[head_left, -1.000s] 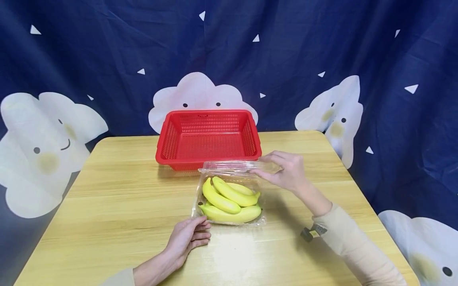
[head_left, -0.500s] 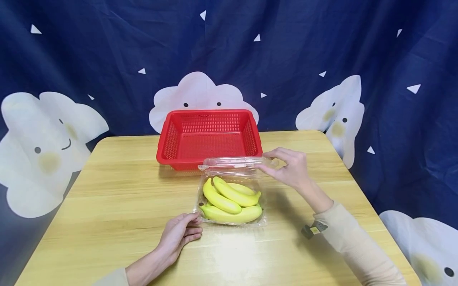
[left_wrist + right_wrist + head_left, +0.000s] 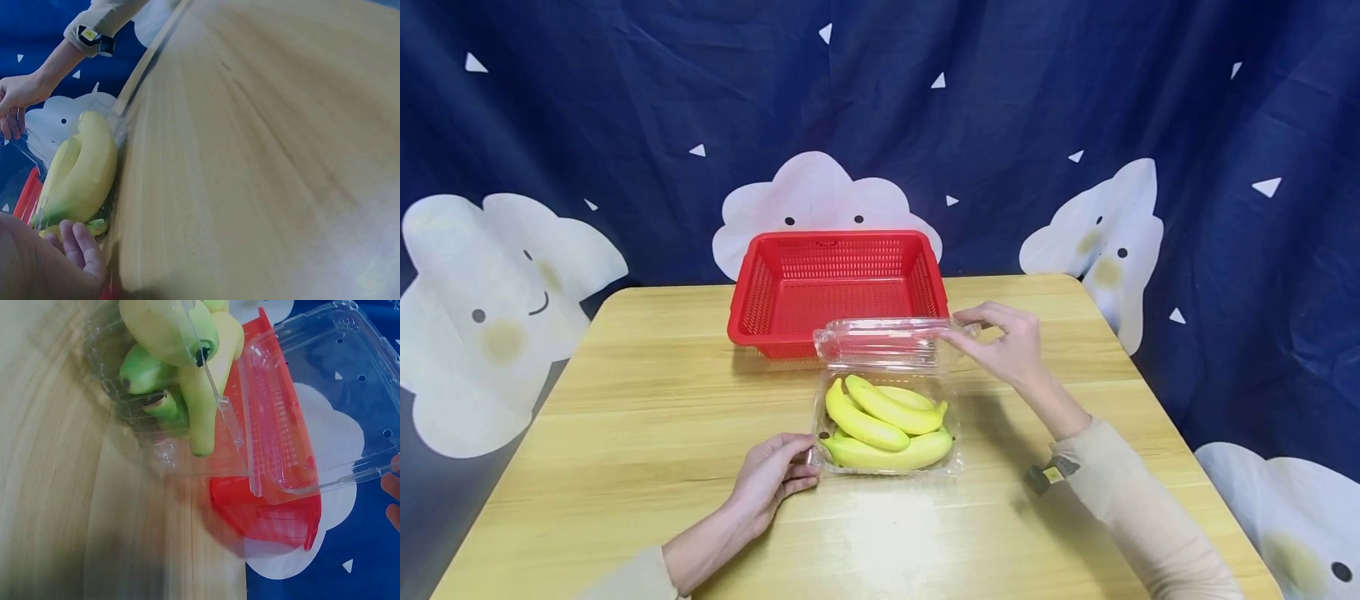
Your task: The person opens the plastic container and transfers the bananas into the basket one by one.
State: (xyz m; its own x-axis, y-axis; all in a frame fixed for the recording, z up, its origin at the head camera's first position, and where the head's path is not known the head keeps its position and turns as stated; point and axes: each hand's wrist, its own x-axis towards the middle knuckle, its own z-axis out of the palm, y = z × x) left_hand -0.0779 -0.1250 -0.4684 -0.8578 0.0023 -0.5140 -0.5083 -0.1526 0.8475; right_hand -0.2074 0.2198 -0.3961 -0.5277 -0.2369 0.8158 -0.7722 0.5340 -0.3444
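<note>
In the pinch of the right hand [image 3: 1009,343], the clear lid [image 3: 880,331] is rising, leaving bananas [image 3: 877,428] uncovered beside the left hand [image 3: 771,478], its grip unclear.

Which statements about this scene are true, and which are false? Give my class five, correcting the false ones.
1. Yellow curved bananas lie inside a clear rectangular plastic container, in front of a red perforated plastic basket. True.
2. The basket holds bananas. False: none show in it.
3. The bare right hand grips the container's clear plastic lid. True.
4. The lid is closed over the bananas. False: it is raised.
5. The bare left hand is at the container's near-left corner. True.
</note>
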